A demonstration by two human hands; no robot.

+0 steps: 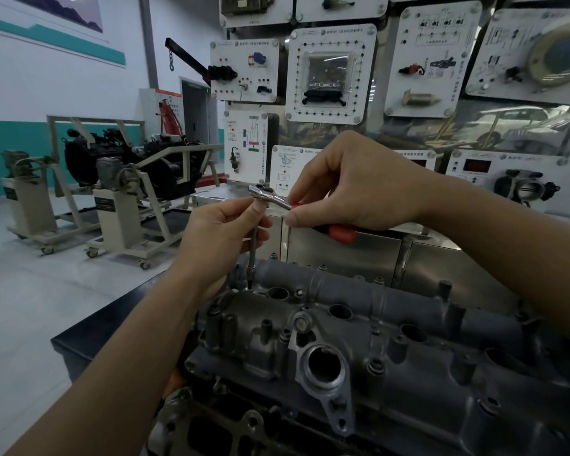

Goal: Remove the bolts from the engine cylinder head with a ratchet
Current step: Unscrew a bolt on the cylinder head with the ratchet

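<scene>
The grey engine cylinder head (392, 350) fills the lower right of the head view, with several bolt holes and studs along its top. A ratchet (266, 193) with a chrome head and a red handle (341, 232) stands over its far left corner. A long extension bar (252, 255) runs straight down from the ratchet head into a bolt hole (249, 287). My left hand (221, 238) pinches the top of the extension just under the ratchet head. My right hand (352, 185) grips the ratchet handle, which pokes out red below the palm.
The cylinder head rests on a dark table (112, 327). Behind it stands a steel cabinet (343, 255) and a wall of white training panels (329, 70). To the left, engines on wheeled stands (119, 212) sit on the grey floor.
</scene>
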